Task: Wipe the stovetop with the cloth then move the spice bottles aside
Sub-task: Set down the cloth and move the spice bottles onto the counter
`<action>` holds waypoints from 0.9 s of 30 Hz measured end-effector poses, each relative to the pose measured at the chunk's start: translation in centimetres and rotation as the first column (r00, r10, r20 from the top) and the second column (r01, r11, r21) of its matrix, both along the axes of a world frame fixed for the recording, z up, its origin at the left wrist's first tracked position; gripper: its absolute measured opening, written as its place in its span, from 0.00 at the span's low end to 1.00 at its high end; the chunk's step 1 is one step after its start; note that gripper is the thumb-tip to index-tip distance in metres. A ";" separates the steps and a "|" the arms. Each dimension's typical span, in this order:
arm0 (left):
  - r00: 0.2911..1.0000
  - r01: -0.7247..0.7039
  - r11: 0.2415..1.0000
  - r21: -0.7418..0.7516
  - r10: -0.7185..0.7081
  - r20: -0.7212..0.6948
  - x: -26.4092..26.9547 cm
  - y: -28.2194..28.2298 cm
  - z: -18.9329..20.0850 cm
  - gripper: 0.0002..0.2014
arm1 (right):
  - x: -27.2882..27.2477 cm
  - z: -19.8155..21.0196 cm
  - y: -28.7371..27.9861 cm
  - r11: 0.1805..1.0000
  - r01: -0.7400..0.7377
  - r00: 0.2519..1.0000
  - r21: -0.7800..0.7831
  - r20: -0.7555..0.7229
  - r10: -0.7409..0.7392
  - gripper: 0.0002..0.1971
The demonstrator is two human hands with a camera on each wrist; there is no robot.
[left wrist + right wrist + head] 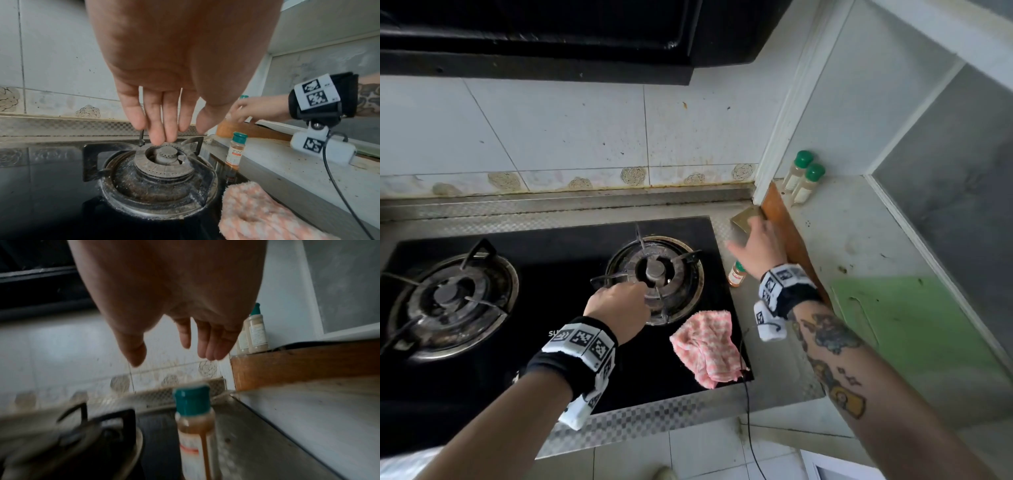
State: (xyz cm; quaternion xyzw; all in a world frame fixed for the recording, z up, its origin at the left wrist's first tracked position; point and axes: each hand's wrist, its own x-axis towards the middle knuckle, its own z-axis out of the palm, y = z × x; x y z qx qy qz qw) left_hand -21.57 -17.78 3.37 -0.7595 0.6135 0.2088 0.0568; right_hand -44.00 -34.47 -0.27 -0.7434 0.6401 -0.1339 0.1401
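The black glass stovetop (558, 329) carries two gas burners. My left hand (619, 301) hangs over the right burner (655, 274); in the left wrist view its straight fingers (162, 129) touch the burner ring (164, 165) and hold nothing. A pink checked cloth (705, 346) lies crumpled on the stovetop's front right corner, also seen as the cloth (251, 214). One orange spice bottle (736, 274) with a green cap stands just right of the stovetop. My right hand (751, 240) hovers open above the bottle (195, 426), not touching it. Two green-capped bottles (804, 178) stand on the raised counter in the corner.
The left burner (448, 301) sits at the stovetop's left. A black range hood (534, 34) hangs overhead. A brown wooden edge (787, 240) borders the raised counter, where a green board (911, 325) lies. A thin black cable (748, 411) dangles from my right wrist past the cloth.
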 end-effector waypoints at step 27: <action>0.985 0.100 0.972 0.215 -0.126 0.114 1.5 4.9 -6.7 0.21 | -8.4 5.5 -8.4 0.866 0.486 0.864 -0.119 0.212 -0.456 0.20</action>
